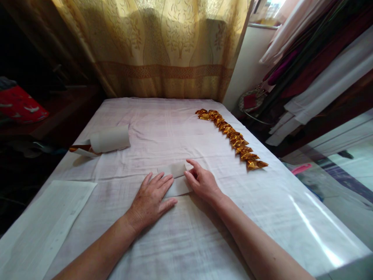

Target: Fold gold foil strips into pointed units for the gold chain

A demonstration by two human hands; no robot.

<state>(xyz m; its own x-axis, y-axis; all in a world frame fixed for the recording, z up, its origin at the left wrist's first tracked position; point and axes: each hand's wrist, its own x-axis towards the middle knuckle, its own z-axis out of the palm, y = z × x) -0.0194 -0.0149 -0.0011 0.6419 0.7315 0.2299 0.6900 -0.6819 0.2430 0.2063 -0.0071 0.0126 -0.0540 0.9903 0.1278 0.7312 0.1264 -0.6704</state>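
The small folded piece of white paper (176,170) lies on the counter (163,124) right between my two hands, near the front middle of the cloth-covered top. My left hand (151,198) is flat, palm down, fingers spread a little, with the fingertips resting on the paper's left part and holding it against the cloth. My right hand (202,181) sits just beside the paper's right edge, fingers lightly bent, the forefinger reaching along the upper corner and the other tips touching the edge. I cannot tell whether they nip the edge or only lean on it.

The paper looks matte and soft, folded so that the far part stands up as a low rounded flap while the near part lies flat. The counter is covered with a thin, pale, creased cloth with a faint weave.

Well apart to the left lies a roll of the same white paper (110,139) on its side, with a loose end trailing from it. A flat white rectangular sheet (43,221) lies at the near left corner. To my right, a slanting row of shiny gold foil folded pieces (233,138) overlaps one on another, crinkled and pointed. A golden patterned curtain (163,46) hangs behind the counter
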